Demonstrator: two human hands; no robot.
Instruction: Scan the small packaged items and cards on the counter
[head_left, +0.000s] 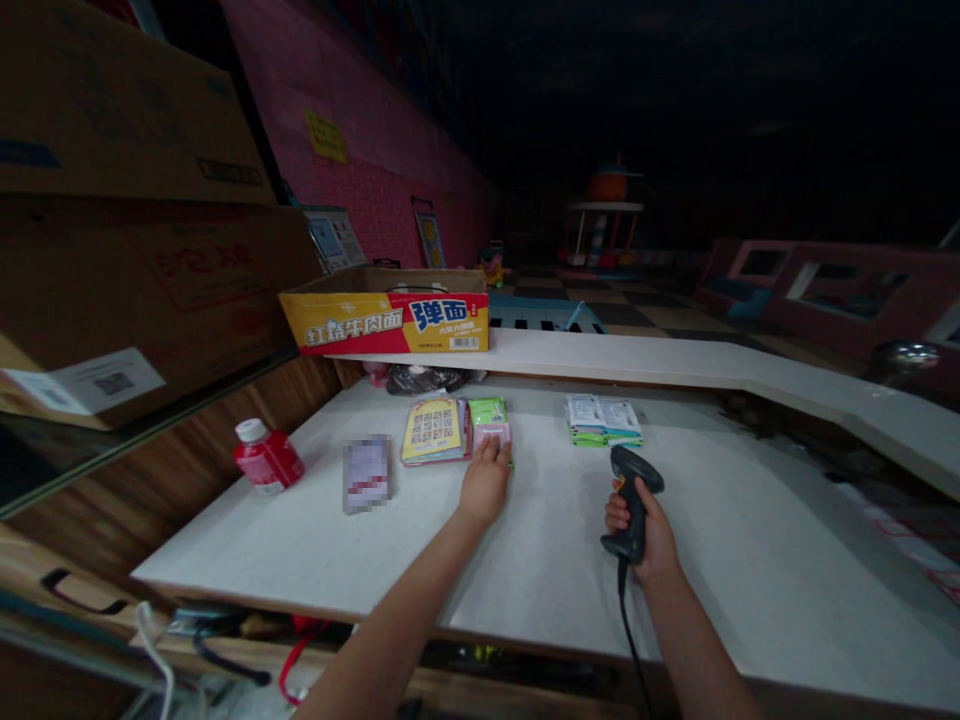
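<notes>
My right hand [654,535] is wrapped round the handle of a dark barcode scanner [631,500]. Its cable hangs down over the counter's front edge. My left hand [486,482] lies with its fingers on a small pink packet [493,431], which rests on green packets [487,408]. The thumb does not show clearly. Just left of that hand sits a yellow booklet or card stack [433,428] printed with rows of square codes. Beyond the scanner are two side-by-side stacks of white and green packets [602,418].
The white counter [555,560] also bears a red bottle [268,458] with a white cap and a blurred-out flat object [367,474]. A yellow and red noodle carton [390,322] stands on the raised ledge [600,352]. Large cardboard boxes [150,270] fill the left side.
</notes>
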